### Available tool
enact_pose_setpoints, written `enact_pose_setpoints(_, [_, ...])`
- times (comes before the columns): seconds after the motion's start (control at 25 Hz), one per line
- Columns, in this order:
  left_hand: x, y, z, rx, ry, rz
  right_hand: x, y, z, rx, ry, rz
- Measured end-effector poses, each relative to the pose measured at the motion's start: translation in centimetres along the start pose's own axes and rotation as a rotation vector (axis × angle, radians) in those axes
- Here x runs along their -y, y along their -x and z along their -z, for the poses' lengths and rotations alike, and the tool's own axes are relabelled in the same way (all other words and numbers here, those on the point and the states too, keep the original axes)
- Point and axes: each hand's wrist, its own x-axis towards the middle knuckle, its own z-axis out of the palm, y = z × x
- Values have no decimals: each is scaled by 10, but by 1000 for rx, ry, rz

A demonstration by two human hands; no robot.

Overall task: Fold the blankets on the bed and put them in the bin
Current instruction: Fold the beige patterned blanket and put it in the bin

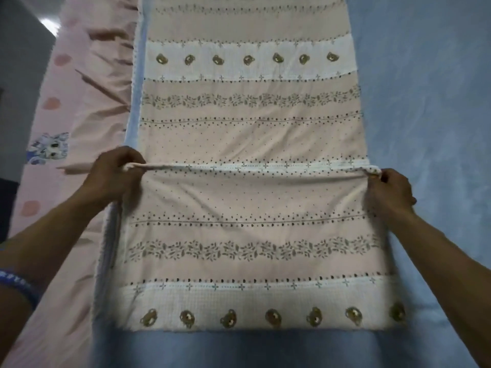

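A long pink and white blanket (249, 128), printed with bear heads, dotted lines and leaf bands, lies lengthwise on the blue bed sheet (430, 115). Its near end is turned over onto the rest, so a doubled flap covers the stretch closest to me. My left hand (114, 176) pinches the flap's far left corner. My right hand (390, 189) pinches the far right corner. The edge between them is pulled taut just above the lower layer. No bin shows in the head view.
A pink ruffled bed skirt (87, 107) with a cartoon print hangs down the bed's left side. Grey floor (18, 62) lies beyond it. Blue sheet stretches wide to the right of the blanket and along the near edge.
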Motion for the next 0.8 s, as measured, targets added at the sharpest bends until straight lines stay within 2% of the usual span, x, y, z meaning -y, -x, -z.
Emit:
enact_pose_setpoints(0.12, [6, 2, 2, -24, 85, 22, 1, 0, -6, -22, -27, 7])
enact_pose_setpoints(0.4, [5, -7, -1, -17, 39, 42, 11, -8, -7, -78, 1, 43])
enact_pose_setpoints(0.44, [1, -1, -4, -35, -97, 71, 14, -5, -9, -107, 56, 46])
enact_pose_setpoints(0.48, [-7, 7, -15, -76, -348, 80, 17, 1, -12, -143, 150, 75])
enact_pose_setpoints(0.52, [-16, 18, -33, -102, -598, 59, 23, 12, -16, -160, 276, 159])
enact_pose_setpoints(0.56, [-28, 32, -54, -97, -718, -21, 31, 29, -25, -160, 399, 305])
enact_pose_setpoints(0.64, [-39, 74, -95, -8, -697, -286, 33, 71, -54, -71, 580, 651])
enact_pose_setpoints(0.68, [-31, 99, -107, 36, -691, -365, 19, 87, -66, -9, 635, 737])
enact_pose_setpoints(0.72, [-10, 125, -109, 74, -691, -351, -3, 94, -68, 40, 683, 729])
enact_pose_setpoints(0.8, [48, 180, -96, 72, -705, -211, -59, 93, -52, 45, 748, 551])
